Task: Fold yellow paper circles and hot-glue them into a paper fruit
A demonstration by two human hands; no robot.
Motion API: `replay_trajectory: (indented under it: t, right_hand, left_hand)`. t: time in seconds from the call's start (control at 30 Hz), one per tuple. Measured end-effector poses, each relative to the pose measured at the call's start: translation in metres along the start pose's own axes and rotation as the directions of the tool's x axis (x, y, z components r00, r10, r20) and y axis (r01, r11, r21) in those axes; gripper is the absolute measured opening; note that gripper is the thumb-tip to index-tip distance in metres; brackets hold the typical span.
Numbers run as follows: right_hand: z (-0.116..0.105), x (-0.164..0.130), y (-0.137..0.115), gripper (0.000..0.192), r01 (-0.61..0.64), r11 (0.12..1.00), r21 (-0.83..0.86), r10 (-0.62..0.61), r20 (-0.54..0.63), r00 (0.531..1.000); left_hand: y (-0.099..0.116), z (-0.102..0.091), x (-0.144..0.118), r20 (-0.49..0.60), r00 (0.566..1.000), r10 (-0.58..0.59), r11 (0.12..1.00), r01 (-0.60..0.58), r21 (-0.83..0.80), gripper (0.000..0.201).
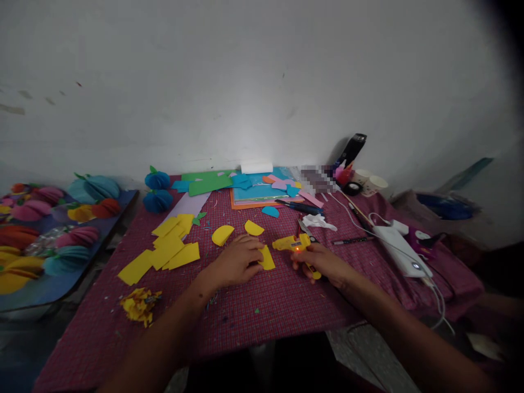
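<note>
My right hand (317, 261) is wrapped round the handle of a yellow glue gun (291, 243). A small orange light glows on the gun's side, and its nozzle points left, just above a yellow paper piece (267, 258). That piece is held at its left edge by the curled fingers of my left hand (239, 259), which cover part of it. Two folded yellow half-rounds lie beyond my left hand: one paper half-round (222, 235) on the left and a smaller half-round (254, 227) on the right.
Yellow paper sheets (167, 248) and a crumpled yellow paper flower (140, 307) lie left. Blue paper pumpkins (158, 190) stand behind. Scissors (309, 232), a box cutter (301, 207) and white tissue (318, 221) lie beyond the gun. A white power bank (401, 251) with cables sits right.
</note>
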State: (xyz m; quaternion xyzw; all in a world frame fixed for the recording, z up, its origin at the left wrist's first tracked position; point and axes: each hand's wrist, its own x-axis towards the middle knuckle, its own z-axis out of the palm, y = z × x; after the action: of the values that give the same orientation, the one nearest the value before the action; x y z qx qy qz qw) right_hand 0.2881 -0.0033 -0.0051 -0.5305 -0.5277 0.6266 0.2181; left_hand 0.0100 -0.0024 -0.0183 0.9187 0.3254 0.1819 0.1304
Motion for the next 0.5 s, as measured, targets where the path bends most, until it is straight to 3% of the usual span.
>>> replay_trajectory:
  t: [0.5]
  right_hand:
    - [0.0014, 0.0002, -0.0002, 0.029, -0.008, 1.0, -0.028, 0.009, 0.009, 1.0]
  left_hand:
    - [0.0004, -0.0003, 0.0001, -0.001, 1.0, -0.002, 1.0, 0.002, -0.008, 0.01]
